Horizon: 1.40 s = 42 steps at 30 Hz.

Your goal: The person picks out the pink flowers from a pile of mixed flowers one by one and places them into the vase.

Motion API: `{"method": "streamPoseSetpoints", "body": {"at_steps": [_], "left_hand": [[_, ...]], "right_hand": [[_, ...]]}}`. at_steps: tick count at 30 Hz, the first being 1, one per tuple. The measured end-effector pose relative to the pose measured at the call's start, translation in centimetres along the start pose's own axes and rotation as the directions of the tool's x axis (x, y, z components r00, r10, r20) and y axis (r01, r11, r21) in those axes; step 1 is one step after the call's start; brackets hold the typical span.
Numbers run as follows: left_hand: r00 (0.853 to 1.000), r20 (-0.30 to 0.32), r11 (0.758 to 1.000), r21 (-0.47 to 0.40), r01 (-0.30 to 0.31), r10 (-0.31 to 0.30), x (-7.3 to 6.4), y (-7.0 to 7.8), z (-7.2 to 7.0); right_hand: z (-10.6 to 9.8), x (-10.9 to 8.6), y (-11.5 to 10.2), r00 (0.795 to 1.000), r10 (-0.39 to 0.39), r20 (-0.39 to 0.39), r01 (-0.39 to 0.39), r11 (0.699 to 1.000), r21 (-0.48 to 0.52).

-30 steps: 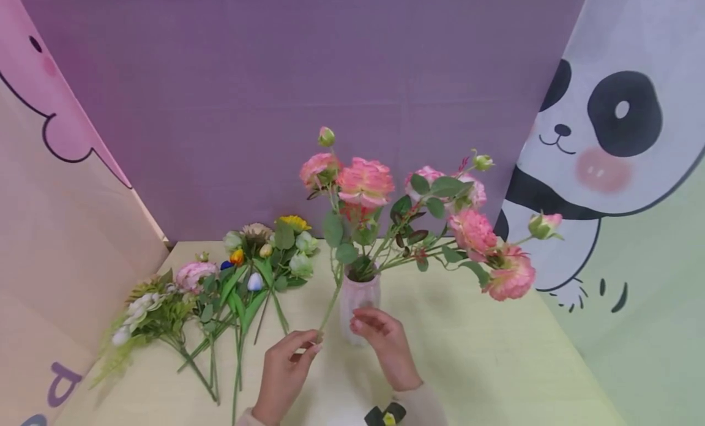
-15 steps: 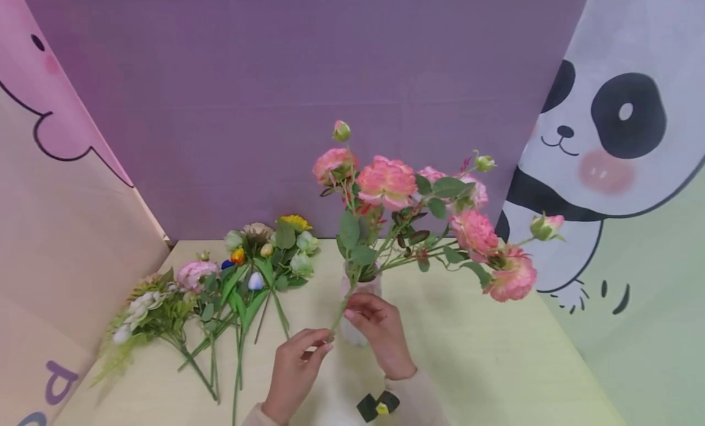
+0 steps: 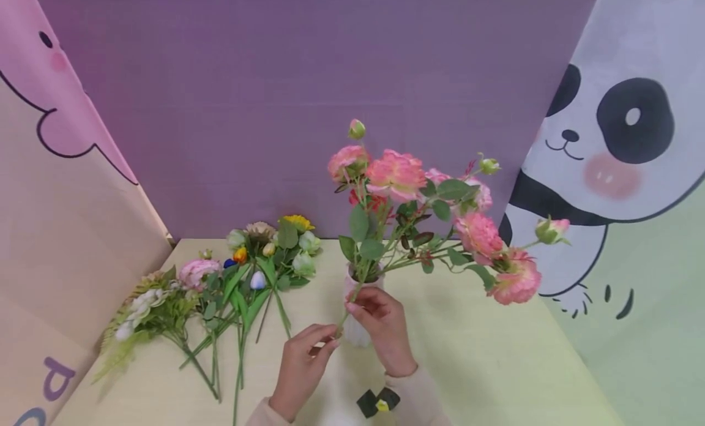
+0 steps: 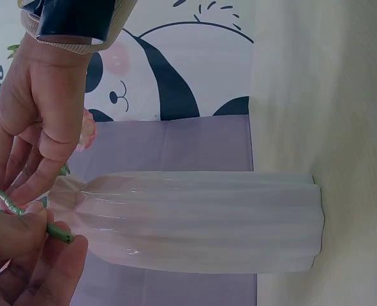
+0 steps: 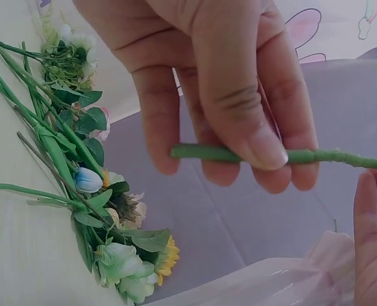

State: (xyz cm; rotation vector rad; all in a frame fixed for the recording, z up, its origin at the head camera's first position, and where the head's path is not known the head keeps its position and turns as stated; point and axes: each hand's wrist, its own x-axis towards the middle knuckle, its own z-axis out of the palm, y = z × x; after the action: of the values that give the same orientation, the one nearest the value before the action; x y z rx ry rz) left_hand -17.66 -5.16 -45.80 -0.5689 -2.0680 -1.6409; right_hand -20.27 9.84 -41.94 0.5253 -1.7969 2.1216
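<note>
Two pale sleeves [image 3: 423, 398] enter at the near edge of the worktop [image 3: 496, 365], the forearms angled inward toward each other. The left hand [image 3: 305, 366] sits lower, its grip pinching the lower end of a green stem [image 5: 207, 153] between thumb and fingers; a short cut tip projects past the fingers. The right hand [image 3: 385, 331], slightly higher and farther off, is turned inward, its grip pinching the same stem farther up between thumb and fingertips, with the other fingers bent. The stem belongs to a held spray [image 3: 398, 176] of coral-pink blooms, leaves and one bud, slanting up and away from the person; its cut end is outside the vase, in front of it.

Just behind the hands, a pale, ribbed vase [image 4: 207, 223] stands upright on the worktop. It contains a second pink spray [image 3: 479, 237], which leans well out over the rim to the right.

To the left, beyond the left hand, loose flowers [image 3: 240, 303] lie in a heap, among them a pink bloom [image 3: 198, 273], a blue-and-white tulip [image 3: 257, 280] and a yellow bloom [image 3: 298, 223], most stems directed toward the person.

Farthest away rises a purple backdrop [image 3: 330, 59], flanked on the right by a panda panel [image 3: 636, 123].
</note>
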Motion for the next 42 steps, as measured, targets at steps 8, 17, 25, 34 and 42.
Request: {"method": "streamPoseSetpoints", "body": {"at_steps": [8,17,25,34,42], "left_hand": [[0.997,0.022,0.997,-0.014,0.07,-0.07,0.1,0.0,0.0],[0.989,0.019,0.988,0.041,0.147,-0.148,-0.1,-0.7,-0.8],[0.983,-0.025,0.978,0.094,0.185,-0.184,-0.5,-1.6,-2.2],[0.952,-0.068,0.941,0.146,0.305,-0.298,-0.5,-2.9,-4.6],[0.911,-0.078,0.91,0.068,0.41,-0.405,-0.5,-3.7,-6.0]], "right_hand": [[0.0,0.1,-0.2,0.999,-0.031,-0.012,0.03,0.999,-0.043],[-0.3,1.2,-1.1,0.999,-0.037,-0.032,0.033,0.995,-0.096],[-0.6,2.5,-1.8,0.997,-0.055,-0.046,0.051,0.996,-0.078],[-1.2,3.7,-2.8,0.995,-0.077,-0.067,0.069,0.99,-0.12],[-1.8,4.6,-3.5,0.995,-0.059,-0.079,0.047,0.988,-0.145]]}}
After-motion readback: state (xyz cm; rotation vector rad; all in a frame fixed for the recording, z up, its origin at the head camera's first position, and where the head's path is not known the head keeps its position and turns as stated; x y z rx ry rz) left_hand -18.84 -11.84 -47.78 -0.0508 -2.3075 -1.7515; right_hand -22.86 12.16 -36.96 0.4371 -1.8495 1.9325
